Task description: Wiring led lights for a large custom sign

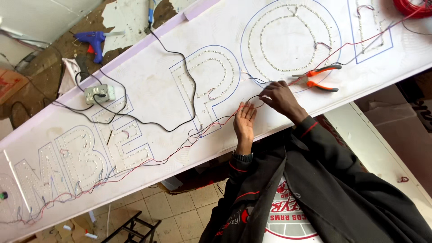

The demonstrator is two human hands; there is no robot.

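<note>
A long white sign board [153, 85] lies slanted across the view, with large letter outlines filled with rows of small lights. Thin red and black wires [211, 123] run along its near edge. My left hand [244, 122] rests palm up at the board's edge, with the wires lying across its fingers. My right hand [278, 96] pinches the wire ends just above the left fingertips. Orange-handled pliers [320, 77] lie on the board just right of my right hand.
A blue glue gun [92, 41] lies on the worn surface at the upper left. A grey socket box [99, 93] with black cable sits on the board. A red wire coil [411, 6] is at the top right. Tiled floor shows below.
</note>
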